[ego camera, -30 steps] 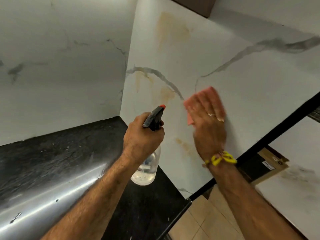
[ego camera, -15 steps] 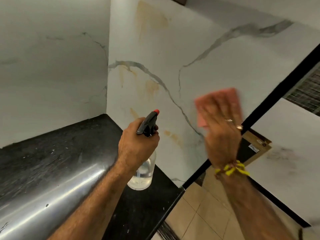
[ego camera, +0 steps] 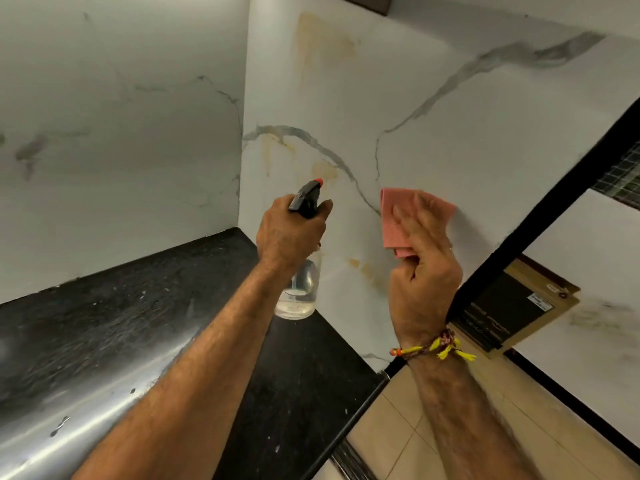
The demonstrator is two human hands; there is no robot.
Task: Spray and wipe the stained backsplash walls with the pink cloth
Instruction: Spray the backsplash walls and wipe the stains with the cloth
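Black countertop (ego camera: 114,306), tan floor tiles (ego camera: 408,431), cardboard box (ego camera: 512,306)

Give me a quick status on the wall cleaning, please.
Left hand grips spray bottle. Right hand holds pink cloth at the wall. Stains remain. Nothing in the way.
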